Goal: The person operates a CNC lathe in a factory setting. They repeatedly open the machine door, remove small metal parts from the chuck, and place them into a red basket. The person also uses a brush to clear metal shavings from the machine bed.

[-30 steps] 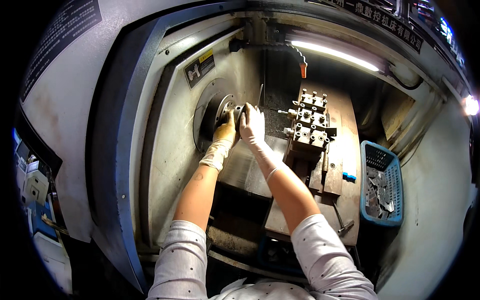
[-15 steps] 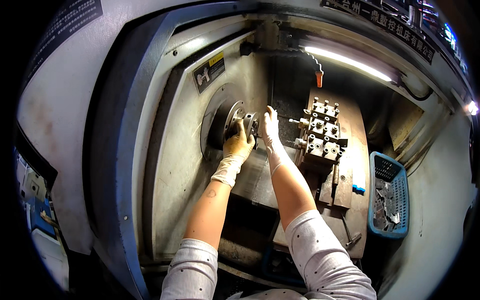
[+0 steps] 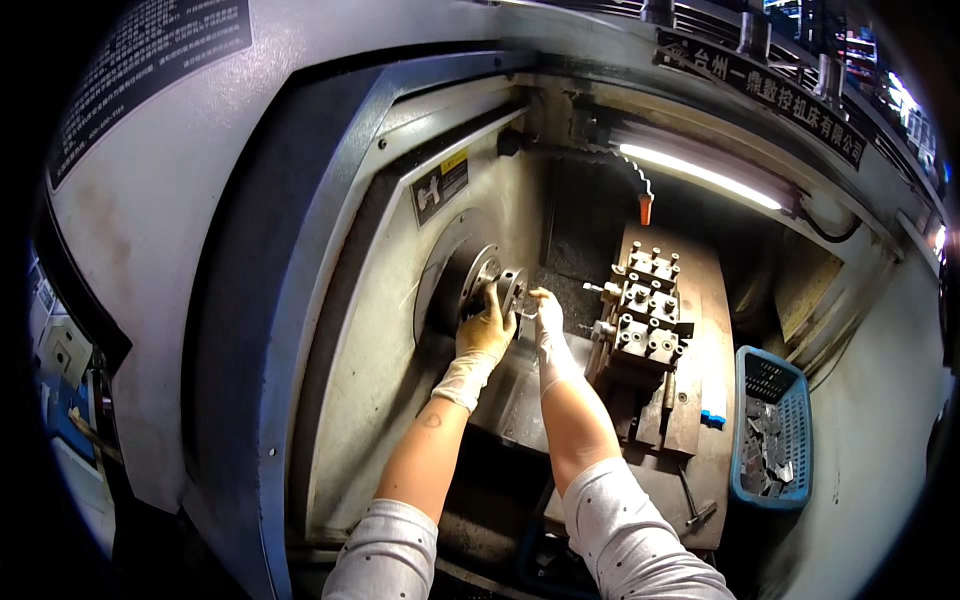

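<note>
My left hand [image 3: 484, 334], in a stained pale glove, has its fingers curled round the side of the round metal chuck [image 3: 512, 288] on the lathe spindle [image 3: 468, 278]. Some of those fingertips are hidden behind it. Just right of the chuck's face, my right hand [image 3: 549, 318], also gloved, is closed with fingers bent toward it. A small, thin metal piece [image 3: 529, 316] shows between the right fingers and the chuck; its kind is too small to tell.
A tool block [image 3: 648, 305] with several bolts stands right of my hands on the slide. Further right sits a blue basket [image 3: 741, 470] holding metal pieces. A T-shaped wrench [image 3: 699, 510] lies near the front. An orange nozzle [image 3: 645, 210] hangs at the back, by a lit lamp [image 3: 700, 176].
My right hand has gone from flat, stretched fingers to bent, closed ones at the chuck's face. My left hand stays at the chuck. The whole view has shifted, with the scene lower.
</note>
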The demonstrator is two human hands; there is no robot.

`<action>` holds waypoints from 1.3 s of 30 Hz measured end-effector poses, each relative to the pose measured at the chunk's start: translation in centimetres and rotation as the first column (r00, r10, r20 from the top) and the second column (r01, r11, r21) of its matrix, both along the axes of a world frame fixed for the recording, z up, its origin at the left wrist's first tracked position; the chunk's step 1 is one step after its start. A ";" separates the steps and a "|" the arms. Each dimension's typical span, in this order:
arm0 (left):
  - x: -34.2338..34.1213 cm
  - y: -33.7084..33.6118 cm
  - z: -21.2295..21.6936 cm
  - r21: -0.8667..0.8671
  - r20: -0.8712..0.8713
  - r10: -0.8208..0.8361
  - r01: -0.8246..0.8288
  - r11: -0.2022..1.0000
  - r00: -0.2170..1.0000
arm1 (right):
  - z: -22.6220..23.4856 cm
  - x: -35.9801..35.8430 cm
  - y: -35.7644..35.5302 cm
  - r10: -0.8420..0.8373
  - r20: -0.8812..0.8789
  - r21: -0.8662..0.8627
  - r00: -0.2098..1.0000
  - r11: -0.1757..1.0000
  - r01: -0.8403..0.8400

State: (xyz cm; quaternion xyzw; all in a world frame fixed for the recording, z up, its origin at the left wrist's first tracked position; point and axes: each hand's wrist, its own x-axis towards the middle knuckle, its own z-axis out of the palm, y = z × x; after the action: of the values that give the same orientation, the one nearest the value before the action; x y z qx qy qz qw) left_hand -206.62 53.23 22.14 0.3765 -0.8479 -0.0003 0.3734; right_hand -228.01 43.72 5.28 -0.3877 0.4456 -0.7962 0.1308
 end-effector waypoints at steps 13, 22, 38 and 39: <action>4.9 -0.4 4.1 0.166 0.210 0.082 -0.118 0.979 0.974 | 6.3 9.5 6.6 0.105 -0.039 0.333 0.994 0.939 -0.087; 1.4 -3.5 1.5 -0.058 -0.147 -0.026 0.017 0.998 0.989 | 4.2 9.0 4.4 -0.201 -0.851 0.141 0.485 0.802 0.580; 1.3 -3.1 -0.2 -0.263 -0.502 -0.191 0.062 0.963 0.844 | 4.8 19.1 12.1 -0.136 -0.056 0.817 0.989 0.564 0.123; 0.6 -3.1 0.0 -0.281 -0.493 -0.192 0.053 0.958 0.849 | 3.7 18.8 12.7 -0.135 -0.037 0.754 0.990 0.647 0.116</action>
State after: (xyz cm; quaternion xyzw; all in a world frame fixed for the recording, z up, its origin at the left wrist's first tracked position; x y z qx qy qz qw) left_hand -205.98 50.10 22.13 0.2557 -0.7322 -0.0153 0.6311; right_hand -209.20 56.44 9.02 -0.2580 0.7596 -0.5512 0.2293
